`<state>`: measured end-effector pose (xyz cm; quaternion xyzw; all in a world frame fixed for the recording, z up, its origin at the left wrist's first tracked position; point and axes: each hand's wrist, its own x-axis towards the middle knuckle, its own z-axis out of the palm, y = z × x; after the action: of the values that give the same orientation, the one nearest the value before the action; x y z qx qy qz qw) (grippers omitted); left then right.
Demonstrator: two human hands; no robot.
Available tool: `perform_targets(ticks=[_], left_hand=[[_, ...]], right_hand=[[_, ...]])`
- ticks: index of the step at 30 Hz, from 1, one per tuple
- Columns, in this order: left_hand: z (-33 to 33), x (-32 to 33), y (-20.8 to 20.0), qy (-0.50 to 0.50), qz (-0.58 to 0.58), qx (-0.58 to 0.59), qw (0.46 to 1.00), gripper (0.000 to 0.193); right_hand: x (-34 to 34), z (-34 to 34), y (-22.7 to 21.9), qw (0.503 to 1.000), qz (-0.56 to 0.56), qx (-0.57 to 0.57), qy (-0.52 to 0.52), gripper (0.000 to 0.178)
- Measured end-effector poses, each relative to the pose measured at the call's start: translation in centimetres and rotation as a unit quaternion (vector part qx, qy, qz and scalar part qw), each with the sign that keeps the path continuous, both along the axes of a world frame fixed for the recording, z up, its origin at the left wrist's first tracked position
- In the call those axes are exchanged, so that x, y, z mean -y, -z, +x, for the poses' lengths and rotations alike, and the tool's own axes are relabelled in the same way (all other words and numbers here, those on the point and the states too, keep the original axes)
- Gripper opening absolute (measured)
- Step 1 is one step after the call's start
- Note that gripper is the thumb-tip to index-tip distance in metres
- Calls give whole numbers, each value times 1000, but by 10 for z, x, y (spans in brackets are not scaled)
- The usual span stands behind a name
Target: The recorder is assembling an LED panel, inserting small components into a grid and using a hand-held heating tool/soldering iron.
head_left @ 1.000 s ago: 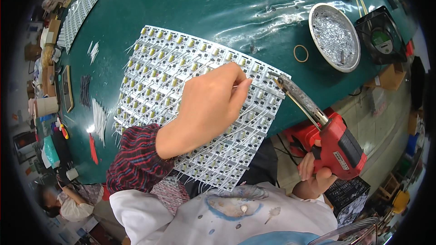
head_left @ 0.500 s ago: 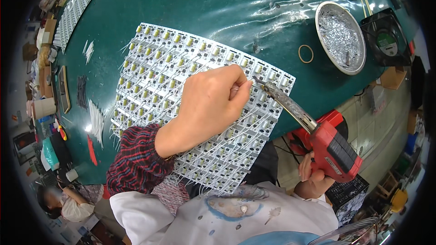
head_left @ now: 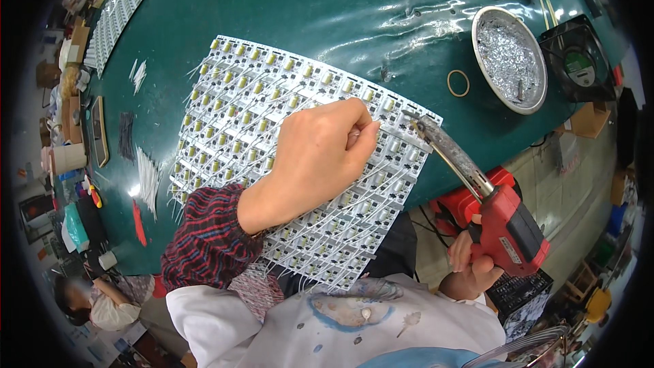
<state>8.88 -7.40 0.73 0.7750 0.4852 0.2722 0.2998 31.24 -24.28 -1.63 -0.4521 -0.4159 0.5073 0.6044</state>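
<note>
A white circuit board panel (head_left: 289, 82) lies at the table's near edge, covered with rows of small yellowish components and thin white wires. My left hand (head_left: 320, 153) rests over the panel with fingers curled and thumb and forefinger pinched near its right side; whatever they pinch is hidden. In my right hand (head_left: 470, 262) is a red soldering gun (head_left: 511, 232), held by its handle below the table edge. Its dark, solder-stained barrel slants up to the left, and the tip is over the panel's upper right part, a little right of my left fingertips.
A round bowl of silvery solder scraps (head_left: 480, 61) stands at the right beside a black fan (head_left: 579, 61). A rubber band (head_left: 458, 83) lies near it. Bundles of white wires (head_left: 146, 180), black wires (head_left: 126, 136) and red wires (head_left: 138, 223) lie left. Another person (head_left: 112, 300) sits lower left.
The soldering gun has shifted right, so its tip has moved away from my left fingertips. My left hand keeps its pinch at nearly the same place on the panel.
</note>
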Motion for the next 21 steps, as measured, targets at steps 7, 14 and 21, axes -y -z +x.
perform_targets(ticks=[7,14,21], left_hand=[[-13,2,9,9,41,17,999,11],[-120,-33,-55,-167,161,-186,955,19],[-303,-70,-7,-260,180,-449,835,21]], right_hand=[[-25,-22,2,996,89,-15,24,69],[-62,-56,-6,984,31,-95,146,57],[-62,-50,14,988,80,-77,110,48]])
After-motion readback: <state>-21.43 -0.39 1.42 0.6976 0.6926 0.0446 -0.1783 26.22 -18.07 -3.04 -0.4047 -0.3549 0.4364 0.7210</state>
